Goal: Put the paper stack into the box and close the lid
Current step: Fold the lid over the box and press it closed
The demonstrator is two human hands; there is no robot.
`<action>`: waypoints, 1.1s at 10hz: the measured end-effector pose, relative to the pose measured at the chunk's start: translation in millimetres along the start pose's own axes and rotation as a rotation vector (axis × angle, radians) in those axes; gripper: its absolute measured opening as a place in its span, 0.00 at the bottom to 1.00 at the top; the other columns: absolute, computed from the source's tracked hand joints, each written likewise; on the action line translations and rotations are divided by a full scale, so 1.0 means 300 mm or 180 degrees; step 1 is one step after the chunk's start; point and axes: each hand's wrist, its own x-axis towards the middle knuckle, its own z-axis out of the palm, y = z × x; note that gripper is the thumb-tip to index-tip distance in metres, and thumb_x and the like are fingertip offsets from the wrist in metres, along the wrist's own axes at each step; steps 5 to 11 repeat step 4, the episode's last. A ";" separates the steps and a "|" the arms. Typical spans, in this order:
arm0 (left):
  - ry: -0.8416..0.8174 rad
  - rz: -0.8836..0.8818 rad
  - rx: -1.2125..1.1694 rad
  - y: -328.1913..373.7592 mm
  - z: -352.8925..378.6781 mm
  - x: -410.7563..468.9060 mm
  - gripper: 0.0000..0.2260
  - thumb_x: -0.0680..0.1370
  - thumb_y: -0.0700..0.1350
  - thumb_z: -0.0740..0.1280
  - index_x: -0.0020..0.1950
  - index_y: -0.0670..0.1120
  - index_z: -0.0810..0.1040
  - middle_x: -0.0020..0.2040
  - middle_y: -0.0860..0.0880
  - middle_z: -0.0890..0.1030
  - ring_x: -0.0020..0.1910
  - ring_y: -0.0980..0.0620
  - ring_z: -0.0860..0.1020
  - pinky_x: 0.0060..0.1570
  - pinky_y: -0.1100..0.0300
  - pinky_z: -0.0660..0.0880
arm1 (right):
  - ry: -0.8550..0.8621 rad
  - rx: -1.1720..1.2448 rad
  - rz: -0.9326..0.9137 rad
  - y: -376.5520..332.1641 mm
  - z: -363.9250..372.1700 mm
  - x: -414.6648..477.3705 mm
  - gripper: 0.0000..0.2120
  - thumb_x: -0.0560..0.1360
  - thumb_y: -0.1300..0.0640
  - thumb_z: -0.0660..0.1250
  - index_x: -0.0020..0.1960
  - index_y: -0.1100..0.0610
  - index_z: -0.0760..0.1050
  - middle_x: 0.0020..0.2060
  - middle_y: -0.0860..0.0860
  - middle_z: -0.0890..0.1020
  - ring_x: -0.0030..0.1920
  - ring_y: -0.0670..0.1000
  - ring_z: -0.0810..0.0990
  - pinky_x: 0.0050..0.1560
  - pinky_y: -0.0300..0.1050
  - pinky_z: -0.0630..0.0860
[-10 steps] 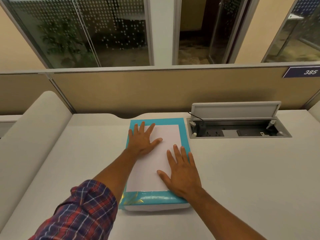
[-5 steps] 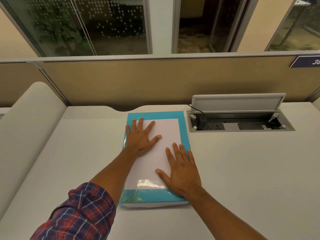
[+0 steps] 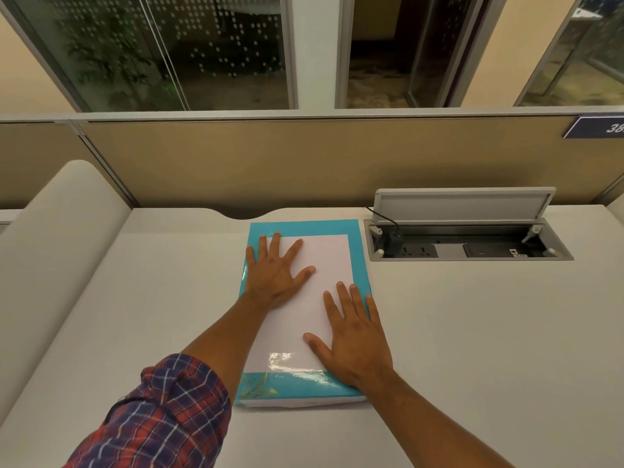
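The box (image 3: 304, 315), teal-bordered with a white panel on its closed lid, lay flat on the white desk (image 3: 472, 332), at centre. The left hand (image 3: 275, 270) pressed flat, fingers spread, on the lid toward 11 o'clock; the right hand (image 3: 354, 339) lay flat and spread toward 5 o'clock, gripping nothing. The paper stack was hidden, if inside. At 2 o'clock sat an open socket tray (image 3: 469, 244). A plaid sleeve (image 3: 162, 417) was cut off at the frame's bottom edge.
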 end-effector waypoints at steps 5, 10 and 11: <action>0.0057 0.0107 0.0033 0.114 -0.012 -0.250 0.39 0.83 0.69 0.44 0.87 0.48 0.40 0.88 0.45 0.39 0.87 0.41 0.40 0.86 0.40 0.40 | -0.0058 0.0234 0.0198 0.084 -0.054 -0.058 0.45 0.78 0.26 0.35 0.86 0.52 0.44 0.86 0.51 0.50 0.86 0.57 0.51 0.82 0.55 0.44; 0.0057 0.0107 0.0033 0.114 -0.012 -0.250 0.39 0.83 0.69 0.44 0.87 0.48 0.40 0.88 0.45 0.39 0.87 0.41 0.40 0.86 0.40 0.40 | -0.0058 0.0234 0.0198 0.084 -0.054 -0.058 0.45 0.78 0.26 0.35 0.86 0.52 0.44 0.86 0.51 0.50 0.86 0.57 0.51 0.82 0.55 0.44; 0.0057 0.0107 0.0033 0.114 -0.012 -0.250 0.39 0.83 0.69 0.44 0.87 0.48 0.40 0.88 0.45 0.39 0.87 0.41 0.40 0.86 0.40 0.40 | -0.0058 0.0234 0.0198 0.084 -0.054 -0.058 0.45 0.78 0.26 0.35 0.86 0.52 0.44 0.86 0.51 0.50 0.86 0.57 0.51 0.82 0.55 0.44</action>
